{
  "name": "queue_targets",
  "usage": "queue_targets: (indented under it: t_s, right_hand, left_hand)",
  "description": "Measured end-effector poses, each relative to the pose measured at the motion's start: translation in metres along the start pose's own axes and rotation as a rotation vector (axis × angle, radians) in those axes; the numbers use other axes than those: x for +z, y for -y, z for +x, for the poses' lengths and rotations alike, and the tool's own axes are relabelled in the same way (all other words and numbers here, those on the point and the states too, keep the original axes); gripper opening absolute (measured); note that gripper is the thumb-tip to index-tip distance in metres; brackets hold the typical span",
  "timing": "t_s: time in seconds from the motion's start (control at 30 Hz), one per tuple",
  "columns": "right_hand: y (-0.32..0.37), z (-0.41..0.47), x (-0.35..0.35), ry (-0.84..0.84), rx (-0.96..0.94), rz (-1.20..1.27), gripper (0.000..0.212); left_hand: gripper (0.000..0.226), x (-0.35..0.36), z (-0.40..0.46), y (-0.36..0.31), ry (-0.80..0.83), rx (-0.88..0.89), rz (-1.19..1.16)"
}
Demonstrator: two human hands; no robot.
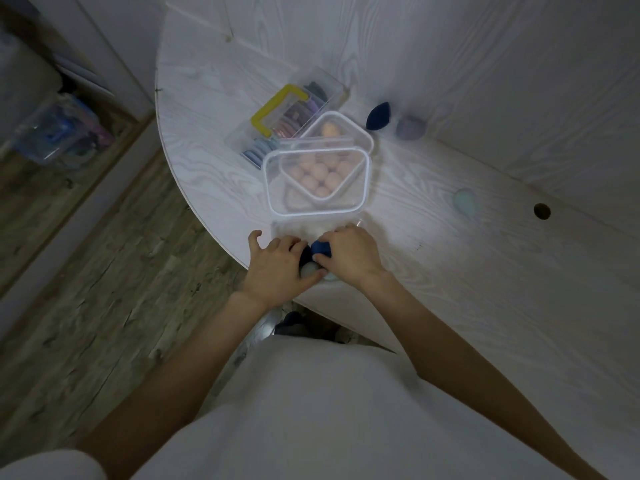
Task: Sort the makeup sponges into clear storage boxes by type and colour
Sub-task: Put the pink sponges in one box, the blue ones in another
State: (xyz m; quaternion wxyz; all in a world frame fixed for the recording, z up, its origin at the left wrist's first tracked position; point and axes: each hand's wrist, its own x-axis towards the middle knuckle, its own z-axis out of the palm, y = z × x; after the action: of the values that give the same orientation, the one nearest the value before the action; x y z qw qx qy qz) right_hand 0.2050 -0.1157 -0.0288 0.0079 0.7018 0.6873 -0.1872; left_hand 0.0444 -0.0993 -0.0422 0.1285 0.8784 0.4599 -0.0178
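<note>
My right hand [349,254] grips a blue sponge [321,248] at the near edge of the white table [485,271]. My left hand [277,265] sits beside it, its fingers closed around a pale green sponge [307,270], with a dark sponge partly hidden behind. Just beyond my hands stands a clear box [277,188] holding several orange sponges [317,176], a clear lid lying over it. Behind it a clear case with a yellow handle [277,110] holds flat puffs in several colours. Loose on the table are a dark blue sponge [378,116], a purple sponge [410,128] and a pale green sponge [465,201].
The table has a round hole [542,211] at the right. Wood-look floor lies to the left, with a clear bin [59,133] of mixed items standing on it. The table's curved edge runs just under my wrists.
</note>
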Motion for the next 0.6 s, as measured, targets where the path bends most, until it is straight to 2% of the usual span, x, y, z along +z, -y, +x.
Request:
queue_targets:
  t_s: [0.13,0.27,0.47,0.53,0.6]
  right_hand:
    - [-0.009,-0.004,0.004,-0.007,-0.071,0.066,0.032]
    - [-0.026,-0.010,-0.009,-0.014,-0.087,0.197,0.029]
    - [-0.097,0.005,-0.054,-0.355,0.226,0.567,0.018]
    - [-0.121,0.028,-0.062,-0.406,0.214,0.489,0.020]
    - [-0.137,0.058,-0.064,-0.377,0.155,0.338,0.023]
  left_hand:
    - [0.090,0.002,0.000,-0.003,-0.045,0.084,-0.010]
    - [0.092,0.006,0.007,-0.005,0.032,0.187,-0.195]
    - [0.076,0.010,0.015,-0.002,0.014,0.199,-0.217]
    - [0.077,0.008,0.019,0.000,0.005,0.204,-0.194]
    - [0.078,0.007,0.026,0.000,-0.007,0.211,-0.169]
